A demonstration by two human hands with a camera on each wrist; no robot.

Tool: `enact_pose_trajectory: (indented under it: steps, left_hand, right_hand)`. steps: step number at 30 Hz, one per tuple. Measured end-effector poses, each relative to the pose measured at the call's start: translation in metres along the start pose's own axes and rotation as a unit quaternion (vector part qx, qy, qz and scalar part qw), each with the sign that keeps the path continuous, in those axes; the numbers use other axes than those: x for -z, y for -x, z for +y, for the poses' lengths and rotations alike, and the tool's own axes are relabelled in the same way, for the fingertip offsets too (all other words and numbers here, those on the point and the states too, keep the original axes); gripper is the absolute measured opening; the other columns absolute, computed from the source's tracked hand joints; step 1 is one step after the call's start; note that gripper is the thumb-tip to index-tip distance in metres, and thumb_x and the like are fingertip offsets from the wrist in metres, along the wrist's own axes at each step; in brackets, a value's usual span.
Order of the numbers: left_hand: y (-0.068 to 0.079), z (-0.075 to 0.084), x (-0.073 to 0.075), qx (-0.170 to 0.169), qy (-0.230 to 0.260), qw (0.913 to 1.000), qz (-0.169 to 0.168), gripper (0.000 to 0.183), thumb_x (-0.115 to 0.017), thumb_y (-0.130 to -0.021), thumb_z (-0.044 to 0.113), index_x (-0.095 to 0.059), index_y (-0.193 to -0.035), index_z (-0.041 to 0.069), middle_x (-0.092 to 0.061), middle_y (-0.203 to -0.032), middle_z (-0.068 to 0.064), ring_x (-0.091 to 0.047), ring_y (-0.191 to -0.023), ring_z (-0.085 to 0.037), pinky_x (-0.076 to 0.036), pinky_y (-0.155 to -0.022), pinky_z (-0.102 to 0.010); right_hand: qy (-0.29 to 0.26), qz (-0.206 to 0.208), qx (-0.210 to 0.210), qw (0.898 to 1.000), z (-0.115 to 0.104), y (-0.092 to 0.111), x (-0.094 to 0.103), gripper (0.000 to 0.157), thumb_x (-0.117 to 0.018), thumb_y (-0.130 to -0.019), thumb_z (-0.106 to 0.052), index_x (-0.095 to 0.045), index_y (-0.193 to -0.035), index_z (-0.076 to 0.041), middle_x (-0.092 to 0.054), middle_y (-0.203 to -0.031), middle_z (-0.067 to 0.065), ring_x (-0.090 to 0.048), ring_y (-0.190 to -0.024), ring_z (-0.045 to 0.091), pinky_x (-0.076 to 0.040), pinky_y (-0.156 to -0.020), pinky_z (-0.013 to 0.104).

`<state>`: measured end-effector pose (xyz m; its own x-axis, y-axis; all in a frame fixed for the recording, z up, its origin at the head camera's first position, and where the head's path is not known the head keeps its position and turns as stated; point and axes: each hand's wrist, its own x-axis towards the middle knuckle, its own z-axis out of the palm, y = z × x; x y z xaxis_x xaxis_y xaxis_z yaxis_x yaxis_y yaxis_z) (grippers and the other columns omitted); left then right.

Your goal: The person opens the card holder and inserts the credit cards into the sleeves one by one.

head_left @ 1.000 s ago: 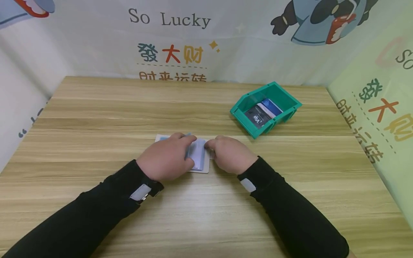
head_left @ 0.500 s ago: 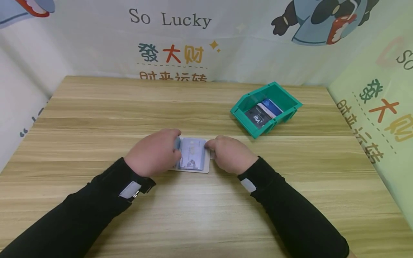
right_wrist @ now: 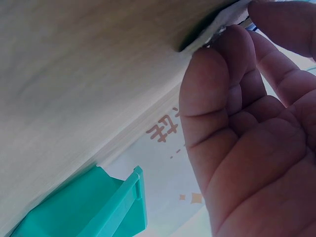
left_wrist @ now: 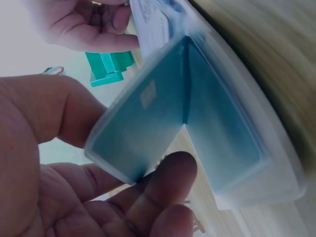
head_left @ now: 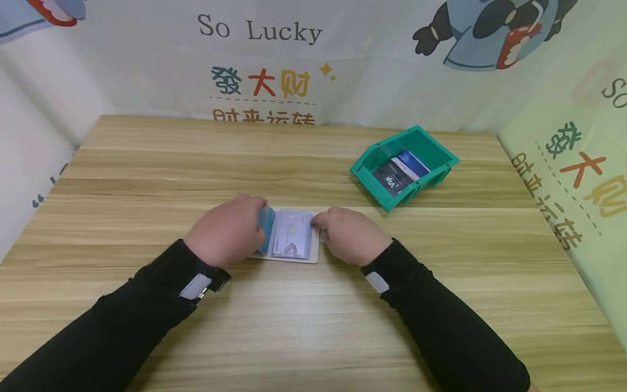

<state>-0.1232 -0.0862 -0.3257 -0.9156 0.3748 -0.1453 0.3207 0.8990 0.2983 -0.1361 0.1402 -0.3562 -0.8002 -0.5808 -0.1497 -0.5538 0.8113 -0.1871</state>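
An open card holder [head_left: 314, 256] lies on the table, its clear sleeves spread like pages. A pale card [head_left: 291, 234] fills the right-hand sleeve, and a teal card [head_left: 266, 228] shows in a sleeve raised at its left. My left hand [head_left: 227, 228] pinches that raised sleeve by its edge; in the left wrist view the thumb and fingertips meet its free end [left_wrist: 133, 113]. At the holder's right edge, my right hand [head_left: 355, 234] grips the border with curled fingers. In the right wrist view, the fingertips of this hand [right_wrist: 247, 123] are against the edge.
A green bin [head_left: 416, 136] stands at the back right, with a black VIP card [head_left: 392, 177] and a blue card [head_left: 413, 163] inside. Behind the wooden table [head_left: 313, 326] hangs a white printed cloth [head_left: 147, 60], which also runs along the sides.
My left hand has moved left across the holder, uncovering the pale card and the teal sleeve. My right hand stays at the right edge.
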Motion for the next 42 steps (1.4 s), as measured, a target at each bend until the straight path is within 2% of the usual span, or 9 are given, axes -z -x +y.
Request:
enact_pose_trajectory:
  steps: [7, 12, 19, 22, 29, 36, 42]
  left_hand:
    - [-0.001, -0.005, -0.002, 0.009, -0.019, 0.9998, 0.007, 0.048, -0.058, -0.081, 0.012, -0.052, -0.126, -0.005, -0.052, -0.121, -0.022, -0.051, -0.093, -0.026, -0.051, -0.08, -0.046]
    - [-0.001, -0.007, -0.003, 0.01, -0.032, 0.9994, 0.003, 0.048, -0.058, -0.081, 0.014, -0.053, -0.125, -0.006, -0.048, -0.127, -0.025, -0.049, -0.105, -0.032, -0.048, -0.085, -0.05]
    - [-0.002, -0.008, -0.006, 0.002, -0.043, 0.9991, 0.001, 0.042, -0.059, -0.078, 0.017, -0.061, -0.115, -0.004, -0.051, -0.125, -0.024, -0.049, -0.105, -0.035, -0.046, -0.086, -0.053]
    - [-0.004, -0.007, -0.007, -0.007, -0.049, 0.9988, -0.003, 0.04, -0.059, -0.078, 0.017, -0.062, -0.112, -0.004, -0.052, -0.125, -0.024, -0.045, -0.112, -0.038, -0.043, -0.09, -0.054]
    - [-0.009, 0.005, -0.014, -0.039, -0.054, 0.9978, -0.001, 0.054, -0.065, -0.083, 0.033, -0.058, -0.12, -0.005, -0.053, -0.125, -0.022, -0.044, -0.114, -0.035, -0.042, -0.094, -0.051]
    - [-0.016, 0.021, -0.023, -0.067, -0.065, 0.9956, 0.007, 0.069, -0.069, -0.079, 0.047, -0.055, -0.123, -0.005, -0.055, -0.121, -0.019, -0.049, -0.107, -0.029, -0.044, -0.092, -0.045]
    - [-0.02, 0.028, -0.029, -0.071, -0.069, 0.995, 0.007, 0.069, -0.069, -0.077, 0.05, -0.057, -0.123, -0.001, -0.055, -0.119, -0.016, -0.049, -0.101, -0.028, -0.046, -0.086, -0.042]
  right_hand:
    - [0.007, 0.002, -0.004, 1.0, 0.001, 0.0, -0.001, 0.032, -0.057, -0.092, -0.013, -0.061, -0.124, -0.012, -0.062, -0.113, 0.005, -0.054, -0.096, 0.012, -0.046, -0.089, 0.031]
    - [0.008, 0.003, -0.006, 1.0, 0.0, 0.0, -0.001, 0.032, -0.057, -0.092, -0.013, -0.061, -0.124, -0.012, -0.062, -0.112, 0.004, -0.054, -0.094, 0.011, -0.047, -0.089, 0.031]
    - [0.007, 0.002, -0.007, 1.0, 0.0, 0.0, 0.0, 0.033, -0.058, -0.091, -0.013, -0.061, -0.124, -0.012, -0.062, -0.11, 0.004, -0.053, -0.09, 0.01, -0.047, -0.088, 0.03]
    - [0.007, 0.0, -0.007, 1.0, 0.001, -0.001, 0.0, 0.033, -0.058, -0.091, -0.013, -0.06, -0.124, -0.012, -0.062, -0.109, 0.003, -0.052, -0.089, 0.01, -0.047, -0.087, 0.029]
    - [0.003, -0.009, -0.011, 1.0, 0.001, -0.001, 0.0, 0.034, -0.058, -0.092, -0.014, -0.06, -0.125, -0.013, -0.062, -0.109, 0.003, -0.053, -0.089, 0.009, -0.047, -0.088, 0.03]
    - [0.004, -0.005, -0.006, 1.0, 0.002, -0.001, -0.001, 0.032, -0.056, -0.092, -0.014, -0.061, -0.123, -0.012, -0.062, -0.103, 0.002, -0.052, -0.084, 0.009, -0.048, -0.085, 0.028]
    - [0.003, 0.003, 0.005, 1.0, 0.003, -0.001, -0.002, 0.031, -0.056, -0.092, -0.013, -0.061, -0.122, -0.01, -0.062, -0.099, 0.002, -0.053, -0.084, 0.01, -0.048, -0.083, 0.028]
